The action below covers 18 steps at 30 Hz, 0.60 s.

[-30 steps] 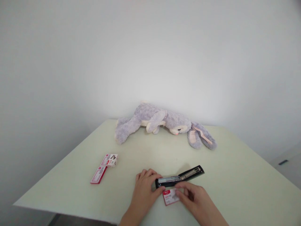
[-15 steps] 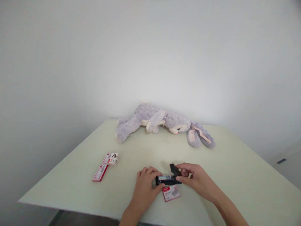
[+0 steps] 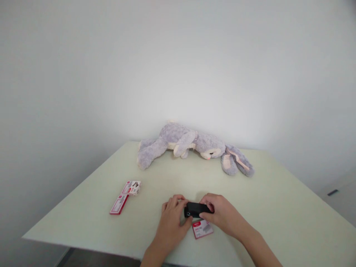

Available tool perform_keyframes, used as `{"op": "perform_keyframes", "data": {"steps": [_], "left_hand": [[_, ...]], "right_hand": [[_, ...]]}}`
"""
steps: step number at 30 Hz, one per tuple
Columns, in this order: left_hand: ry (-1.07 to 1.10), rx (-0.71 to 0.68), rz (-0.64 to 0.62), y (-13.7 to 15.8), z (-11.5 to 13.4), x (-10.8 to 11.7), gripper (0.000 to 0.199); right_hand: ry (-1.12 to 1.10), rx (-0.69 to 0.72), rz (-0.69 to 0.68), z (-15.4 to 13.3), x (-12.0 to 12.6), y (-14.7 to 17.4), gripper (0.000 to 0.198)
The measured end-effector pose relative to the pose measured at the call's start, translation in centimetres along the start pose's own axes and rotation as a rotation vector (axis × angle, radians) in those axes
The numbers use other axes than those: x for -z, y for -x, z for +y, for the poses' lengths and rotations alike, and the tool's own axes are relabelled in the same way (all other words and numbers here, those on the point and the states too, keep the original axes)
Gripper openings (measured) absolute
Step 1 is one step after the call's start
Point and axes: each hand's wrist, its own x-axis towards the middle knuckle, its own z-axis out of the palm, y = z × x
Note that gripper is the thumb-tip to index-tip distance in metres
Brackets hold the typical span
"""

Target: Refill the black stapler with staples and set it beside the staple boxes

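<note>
**Stapler held shut between two hands at the near edge of the table**

The stapler (image 3: 195,209) is black and lies low over the pale green table (image 3: 278,207), close to the near edge and a little right of the middle. Its top arm is folded down onto its base, so it reads as closed. The left hand (image 3: 172,218) grips its left end, fingers curled over the top and the thumb along the near side. The right hand (image 3: 221,215) is closed over the right end, fingers pressing on the upper surface and hiding that part from view. Whether the stapler's base rests on the table or is lifted just clear of it is hard to tell from this angle.

Just in front of the stapler, between the two wrists, a small red and white staple box (image 3: 202,228) lies flat on the table, apart from both hands. Well to the left lie two more pieces of the same packaging: a flat red and white sleeve (image 3: 119,204) and, touching its far end, a small open box (image 3: 131,187). At the far side of the table a grey plush rabbit (image 3: 191,146) lies on its side against the white wall (image 3: 178,66), ears stretched out to the right.
</note>
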Motion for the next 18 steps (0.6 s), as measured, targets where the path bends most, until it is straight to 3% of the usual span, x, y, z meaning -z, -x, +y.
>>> {"op": "perform_keyframes", "data": {"steps": [2,4,7,9,12,16,18], "left_hand": [[0.062,0.0,0.087,0.5,0.6,0.3,0.046],[0.106,-0.067,0.046,0.8,1.8,0.2,0.049],[0.122,-0.306,-0.274,0.9,4.0,-0.3,0.053],[0.104,-0.38,-0.426,0.6,5.0,-0.3,0.064],[0.039,-0.285,-0.404,0.3,4.4,1.2,0.075],[-0.05,-0.08,-0.348,1.2,0.9,4.4,0.083],[-0.057,0.0,-0.368,1.9,-0.5,4.9,0.082]], "right_hand": [[-0.008,-0.026,0.035,0.3,-0.2,0.1,0.011],[-0.039,-0.053,0.067,0.7,-0.5,0.1,0.011],[-0.128,-0.085,0.097,1.7,-0.8,-0.1,0.012],[-0.187,-0.088,0.104,2.4,-0.9,-0.2,0.021],[-0.269,-0.103,0.135,3.3,-1.1,0.3,0.034],[-0.365,-0.204,0.203,4.0,-2.5,1.8,0.049],[-0.412,-0.261,0.235,3.8,-3.8,2.7,0.058]]}}
